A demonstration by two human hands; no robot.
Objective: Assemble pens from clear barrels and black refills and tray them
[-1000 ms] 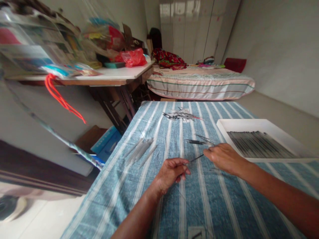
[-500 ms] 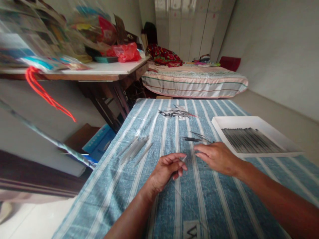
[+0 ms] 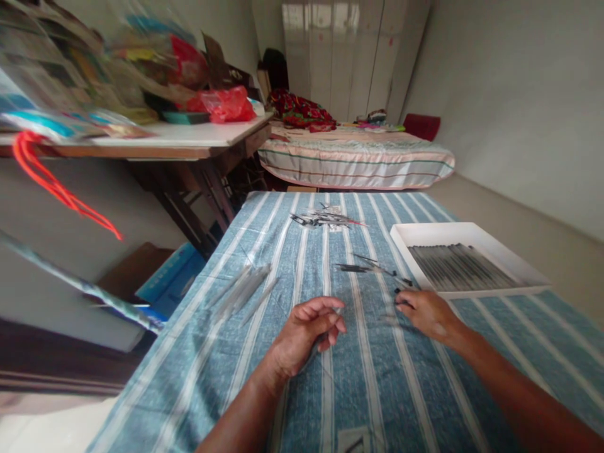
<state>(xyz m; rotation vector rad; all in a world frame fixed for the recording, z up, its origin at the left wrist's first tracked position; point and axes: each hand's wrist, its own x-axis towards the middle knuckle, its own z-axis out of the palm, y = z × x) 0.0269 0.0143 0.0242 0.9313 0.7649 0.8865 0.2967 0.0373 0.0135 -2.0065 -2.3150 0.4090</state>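
Observation:
My left hand (image 3: 314, 327) is closed in a pinch, with the pale tip of a thin pen barrel showing at the fingertips; most of it is hidden in the palm. My right hand (image 3: 427, 314) has thumb and fingers together at a small black pen cap (image 3: 402, 293), to the left of the box. More slim black pen parts (image 3: 353, 268) lie just beyond it. Clear, greyish pen barrels (image 3: 245, 289) rest in a loose bunch on the left. At the far end is a heap of thin dark refills (image 3: 325, 218), one or more with red.
A white open box (image 3: 512, 290) at the right holds a row of dark pens (image 3: 460, 265). Everything lies on a blue striped tablecloth (image 3: 358, 371). A cluttered side table (image 3: 212, 135) stands at the left, and a bed (image 3: 358, 157) is behind.
My right hand has moved right and slightly down, away from my left hand, and now pinches at the black pen cap. The view has shifted a little to the right.

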